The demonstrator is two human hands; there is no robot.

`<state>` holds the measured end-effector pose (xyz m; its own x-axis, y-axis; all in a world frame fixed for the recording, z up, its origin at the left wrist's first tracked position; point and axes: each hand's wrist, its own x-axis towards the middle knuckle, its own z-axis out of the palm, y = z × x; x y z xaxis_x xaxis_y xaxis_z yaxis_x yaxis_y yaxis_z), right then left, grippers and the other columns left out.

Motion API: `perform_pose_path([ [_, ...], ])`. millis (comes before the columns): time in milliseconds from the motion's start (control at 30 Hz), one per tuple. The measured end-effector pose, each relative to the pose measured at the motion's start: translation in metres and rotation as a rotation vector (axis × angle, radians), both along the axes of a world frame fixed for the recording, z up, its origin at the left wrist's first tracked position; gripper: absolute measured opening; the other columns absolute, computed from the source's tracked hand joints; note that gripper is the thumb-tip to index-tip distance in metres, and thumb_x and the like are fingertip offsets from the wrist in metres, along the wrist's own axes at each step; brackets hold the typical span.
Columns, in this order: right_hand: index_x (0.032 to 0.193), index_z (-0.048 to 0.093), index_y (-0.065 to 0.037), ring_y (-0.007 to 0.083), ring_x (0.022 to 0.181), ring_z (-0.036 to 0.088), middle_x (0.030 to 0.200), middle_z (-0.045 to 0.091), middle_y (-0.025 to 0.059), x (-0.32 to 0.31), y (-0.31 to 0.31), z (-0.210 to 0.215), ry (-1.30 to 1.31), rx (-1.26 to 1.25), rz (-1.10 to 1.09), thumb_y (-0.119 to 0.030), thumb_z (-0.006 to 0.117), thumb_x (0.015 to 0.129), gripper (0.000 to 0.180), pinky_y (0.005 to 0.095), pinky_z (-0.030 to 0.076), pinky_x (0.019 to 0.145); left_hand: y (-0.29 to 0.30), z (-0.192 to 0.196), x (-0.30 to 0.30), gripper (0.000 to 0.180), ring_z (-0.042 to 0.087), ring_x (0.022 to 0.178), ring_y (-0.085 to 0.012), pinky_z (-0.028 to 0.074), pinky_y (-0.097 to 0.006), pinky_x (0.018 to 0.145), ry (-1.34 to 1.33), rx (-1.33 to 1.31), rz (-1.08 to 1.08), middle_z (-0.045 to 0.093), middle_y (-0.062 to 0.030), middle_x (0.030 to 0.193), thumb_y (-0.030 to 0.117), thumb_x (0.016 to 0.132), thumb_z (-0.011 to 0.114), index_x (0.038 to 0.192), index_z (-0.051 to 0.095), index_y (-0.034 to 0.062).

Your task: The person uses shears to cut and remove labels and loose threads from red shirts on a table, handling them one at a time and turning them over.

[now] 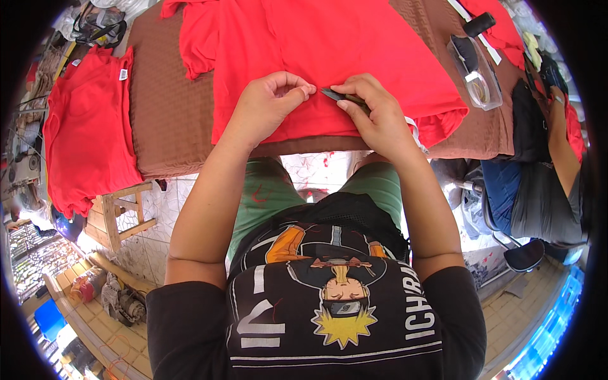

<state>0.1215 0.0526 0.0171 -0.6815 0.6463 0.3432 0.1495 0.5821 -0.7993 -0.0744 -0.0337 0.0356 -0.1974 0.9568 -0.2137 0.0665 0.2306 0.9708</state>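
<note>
Brown-covered table (pixel 168 101) carries a red garment (pixel 329 57) spread flat. Left hand (pixel 269 104) pinches the fabric near its lower edge, fingers closed. Right hand (pixel 373 111) grips small dark snips (pixel 335 96) (blade tip just beside the left fingertips) against the cloth.

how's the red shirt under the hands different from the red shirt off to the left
The red garment under the hands lies spread across the brown table cover, while the red shirt on the left hangs over a wooden stool. The left hand pinches the first and the right hand holds a small dark tool at it; the left one is untouched and shows a white neck label. Both are the same bright red.
</note>
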Motion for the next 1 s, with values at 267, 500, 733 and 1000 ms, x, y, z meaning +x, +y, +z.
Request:
perform_pose_path([
  [267, 0.103, 0.064, -0.004, 0.0273, 0.085, 0.063, 0.098, 0.060, 0.0101, -0.004, 0.003, -0.005, -0.037, 0.066, -0.017, -0.004, 0.062, 0.086, 0.017, 0.0350, 0.051, 0.074, -0.003, 0.004, -0.003, 0.015, 0.062, 0.104, -0.0123, 0.044, -0.025, 0.093, -0.011, 0.011, -0.029, 0.069, -0.0096, 0.112, 0.016, 0.093, 0.057, 0.099, 0.064, 0.0038],
  [500, 0.104, 0.063, -0.001, 0.0266, 0.089, 0.062, 0.099, 0.059, 0.0109, 0.006, -0.002, 0.001, -0.020, -0.082, 0.044, -0.001, 0.062, 0.086, 0.019, 0.0333, 0.050, 0.078, -0.003, 0.008, -0.004, 0.014, 0.062, 0.105, -0.0112, 0.044, -0.024, 0.090, -0.021, 0.006, -0.027, 0.067, -0.0090, 0.118, 0.018, 0.094, 0.057, 0.099, 0.064, 0.0076],
  [733, 0.103, 0.063, -0.003, 0.0279, 0.085, 0.063, 0.098, 0.060, 0.0105, 0.001, -0.003, 0.005, -0.089, 0.059, 0.016, -0.003, 0.062, 0.086, 0.017, 0.0344, 0.050, 0.074, -0.023, 0.033, -0.017, 0.019, 0.061, 0.103, -0.0182, 0.045, -0.028, 0.088, 0.091, 0.166, -0.344, 0.066, -0.0154, 0.109, 0.019, 0.092, 0.058, 0.091, 0.066, 0.0017],
  [1000, 0.109, 0.063, -0.003, 0.0239, 0.092, 0.061, 0.100, 0.060, 0.0106, 0.006, 0.004, 0.004, -0.024, -0.117, -0.061, -0.005, 0.064, 0.087, 0.021, 0.0325, 0.049, 0.083, -0.068, 0.108, -0.075, 0.023, 0.060, 0.101, -0.0172, 0.046, -0.030, 0.089, 0.308, 0.226, -0.108, 0.065, -0.0136, 0.105, 0.018, 0.092, 0.062, 0.100, 0.067, -0.0029],
])
